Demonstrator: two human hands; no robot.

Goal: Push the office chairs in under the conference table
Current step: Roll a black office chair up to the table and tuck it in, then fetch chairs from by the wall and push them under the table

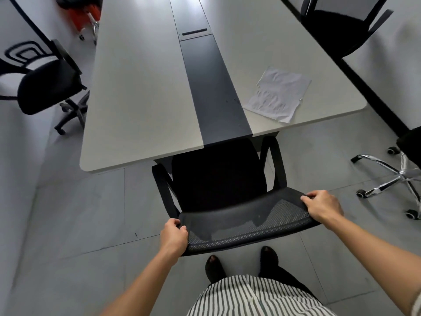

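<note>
Grey floor tiles [95, 208] run under a long white table [141, 99] with a dark strip [211, 87] down its middle, reaching away from us toward 12 o'clock. We stand at its near end behind a black chair [218, 179], whose seat front just meets the table edge while the mesh backrest [246, 222] sits close to us at 6 o'clock. Our left hand [173, 238] curls around the backrest's left corner, fingers wrapped shut over the top rim. Our right hand [323, 210] does likewise at the right corner, fingers folded over the rim, thumb side toward the seat. Both armrests stand outside the table edge.

On the tabletop at 1 o'clock lies a crumpled sheet of paper [278, 94], near the right corner. At 9 o'clock a second black chair [50, 87] stands beside the table's left side, turned away from it and apart. At 11 o'clock an orange chair [84, 17] shows only in part. At 1 o'clock a dark chair [337, 28] sits against the table's right side. At 3 o'clock a chrome wheeled base [396, 179] stands apart from the table. Our striped garment [250, 297] and dark shoes [215, 267] show at 6 o'clock.
</note>
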